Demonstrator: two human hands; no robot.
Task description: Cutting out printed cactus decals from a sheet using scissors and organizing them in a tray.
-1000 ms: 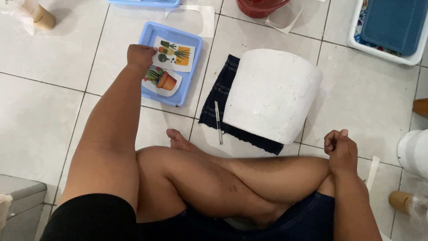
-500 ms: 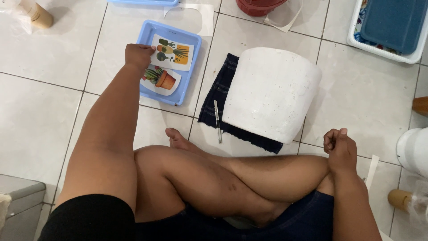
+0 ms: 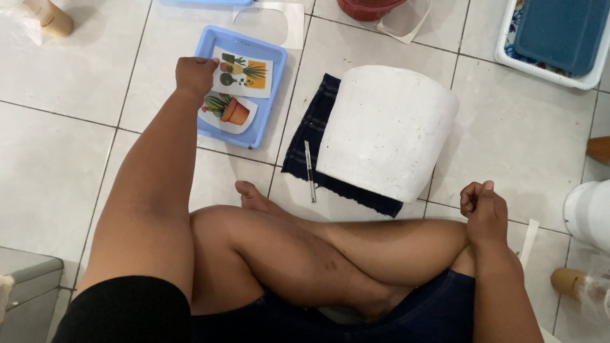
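- Left hand (image 3: 196, 74): fingers pinch the rectangular cactus-print paper sheet (image 3: 244, 70), now shifted slightly within the shallow blue plastic tray (image 3: 269, 105).
- Right hand (image 3: 484, 213): loosely clenched, empty, unmoved on the knee.

Single head-worn view, looking steeply down

It sits close above the crossed legs (image 3: 318, 254) and faces forward over the tiled floor (image 3: 521, 146), reaching the blue tray (image 3: 270, 95) near the top edge.

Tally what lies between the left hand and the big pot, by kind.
Blue trays: 1
Plant picture cutouts: 2
Dark cloths: 1
Thin metal tools: 1
White pots: 1
Total: 6
Left hand touches the upper cutout.
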